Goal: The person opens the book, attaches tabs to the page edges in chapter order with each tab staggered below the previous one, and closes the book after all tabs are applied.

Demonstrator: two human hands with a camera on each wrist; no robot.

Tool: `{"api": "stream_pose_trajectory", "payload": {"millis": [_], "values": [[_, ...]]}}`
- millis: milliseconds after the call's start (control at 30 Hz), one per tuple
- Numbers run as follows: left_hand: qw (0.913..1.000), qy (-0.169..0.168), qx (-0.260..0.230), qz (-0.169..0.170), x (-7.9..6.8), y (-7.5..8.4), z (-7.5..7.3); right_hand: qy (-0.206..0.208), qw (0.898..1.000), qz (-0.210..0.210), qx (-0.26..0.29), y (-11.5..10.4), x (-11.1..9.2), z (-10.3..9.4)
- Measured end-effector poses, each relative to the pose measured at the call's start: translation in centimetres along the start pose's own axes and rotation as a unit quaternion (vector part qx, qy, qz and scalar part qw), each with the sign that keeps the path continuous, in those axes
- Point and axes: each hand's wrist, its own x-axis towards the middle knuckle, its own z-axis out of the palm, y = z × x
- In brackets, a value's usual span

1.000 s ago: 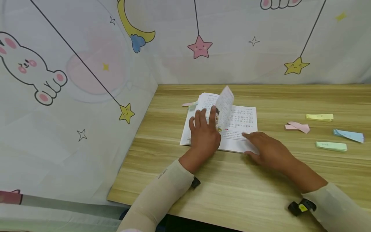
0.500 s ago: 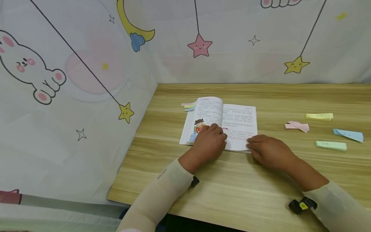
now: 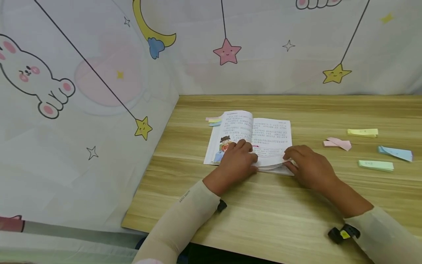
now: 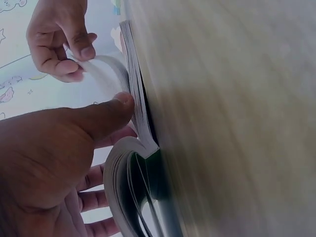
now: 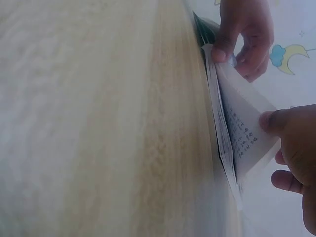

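An open book with printed text lies on the wooden table; a cartoon child is drawn on its left page. My left hand rests over the lower middle of the book by the spine, its thumb at the bottom edge in the left wrist view. With thumb and fingers, my right hand pinches the lower right corner of a page, which bends up off the stack below. In the right wrist view, print shows on that raised page. Pink, yellow and blue tabs stick out at the book's left edge.
To the right on the table lie a yellow strip, crossed pink strips, a blue strip and a green strip of paper. A patterned cloth wall borders the table at the back and left.
The upright page has gone down flat, and my left hand has shifted toward the spine. My right hand has since pinched the lower right page corner and raised it slightly.
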Motion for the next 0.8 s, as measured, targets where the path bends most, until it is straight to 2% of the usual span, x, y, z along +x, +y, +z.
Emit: {"api": "stream_pose_trajectory", "payload": {"millis": [200,300,400,467,533,600,633,700,733,800], "values": [[0.9999,0.005,-0.010,-0.008,-0.2,-0.4,-0.1,0.022,0.999,0.031,0.022,0.2,-0.4,0.0],[0.9996,0.015,-0.007,-0.025,0.0,-0.5,0.0,0.013,0.999,0.023,0.031,0.4,-0.6,0.0],[0.9954,0.060,-0.036,-0.065,0.3,-0.6,-0.1,-0.019,0.999,-0.004,0.030,0.5,-0.8,0.0],[0.9868,0.117,-0.065,-0.091,0.3,-0.6,-0.1,-0.048,0.998,-0.025,0.031,0.4,-0.9,0.0],[0.9762,0.175,-0.063,-0.111,0.3,-0.8,-0.1,-0.074,0.996,-0.039,0.029,0.4,-1.0,0.1],[0.9713,0.199,-0.032,-0.126,0.2,-0.9,-0.2,-0.087,0.995,-0.048,0.030,0.4,-1.1,0.2],[0.9718,0.196,-0.011,-0.131,0.1,-1.0,-0.3,-0.088,0.994,-0.049,0.031,0.5,-1.1,0.3],[0.9779,0.162,0.043,-0.125,0.0,-1.0,-0.4,-0.088,0.995,-0.047,0.031,0.5,-1.2,0.4],[0.9827,0.137,0.058,-0.110,-0.1,-0.9,-0.5,-0.087,0.995,-0.047,0.031,0.6,-1.2,0.5],[0.9918,0.083,0.080,-0.055,-0.2,-0.7,-0.6,-0.087,0.995,-0.046,0.034,0.6,-1.2,0.5]]}}
